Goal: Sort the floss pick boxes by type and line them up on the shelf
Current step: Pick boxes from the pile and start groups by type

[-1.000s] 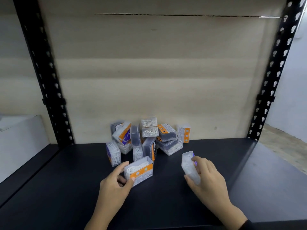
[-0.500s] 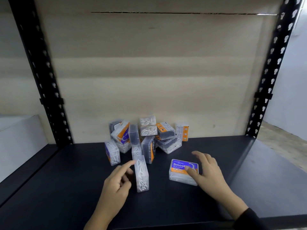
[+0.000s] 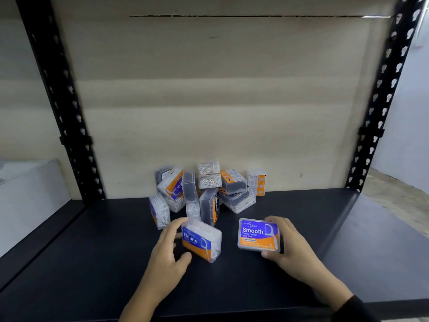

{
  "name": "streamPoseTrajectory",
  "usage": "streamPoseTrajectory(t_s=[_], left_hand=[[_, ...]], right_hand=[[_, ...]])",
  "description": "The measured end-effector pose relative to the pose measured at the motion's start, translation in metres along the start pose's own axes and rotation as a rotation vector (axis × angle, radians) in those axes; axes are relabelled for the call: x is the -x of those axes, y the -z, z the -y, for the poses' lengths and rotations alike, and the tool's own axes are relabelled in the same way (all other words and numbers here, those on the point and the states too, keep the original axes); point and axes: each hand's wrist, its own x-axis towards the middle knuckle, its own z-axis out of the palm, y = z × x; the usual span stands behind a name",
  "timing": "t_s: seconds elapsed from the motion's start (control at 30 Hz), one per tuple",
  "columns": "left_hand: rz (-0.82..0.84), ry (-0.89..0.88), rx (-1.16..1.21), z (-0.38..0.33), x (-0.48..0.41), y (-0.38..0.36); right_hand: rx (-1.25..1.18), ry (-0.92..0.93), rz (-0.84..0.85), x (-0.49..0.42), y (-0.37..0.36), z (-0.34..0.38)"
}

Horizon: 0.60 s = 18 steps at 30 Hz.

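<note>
- Floss pick boxes lie mostly unsorted on a black metal shelf (image 3: 92,263): a jumbled heap (image 3: 209,189) sits against the cardboard back panel (image 3: 209,101), with no row begun anywhere in view.
- Just in front of the heap, the left hand (image 3: 167,247) has its grip around the left edge of a clear box labelled "Round" (image 3: 201,242), fingers at the top and thumb below, the box tilted on the shelf.
- Beside it, also in front of the heap, the right hand (image 3: 292,247) holds a box labelled "Smooth" (image 3: 258,234), label up, its grip closed across the box's right end.
- Progress, by the look of it: two boxes pulled out and apparently read for type; every lining-up step is left to do.
- Count: two boxes in hand, one Round and one Smooth. The heap holds roughly a dozen more, some clear with white picks, some dark-tinted; overlap prevents an exact tally, and most labels there are unreadable.
</note>
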Motion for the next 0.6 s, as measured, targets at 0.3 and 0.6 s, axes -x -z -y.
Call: streamPoseTrajectory(t_s=[0.3, 0.6], left_hand=[[0.064, 0.14, 0.043, 0.005, -0.001, 0.0], [0.012, 0.124, 0.1, 0.0, 0.0, 0.0]], right_hand=[[-0.091, 0.022, -0.142, 0.005, 0.0, -0.016], [-0.324, -0.075, -0.059, 0.015, 0.034, -0.03]])
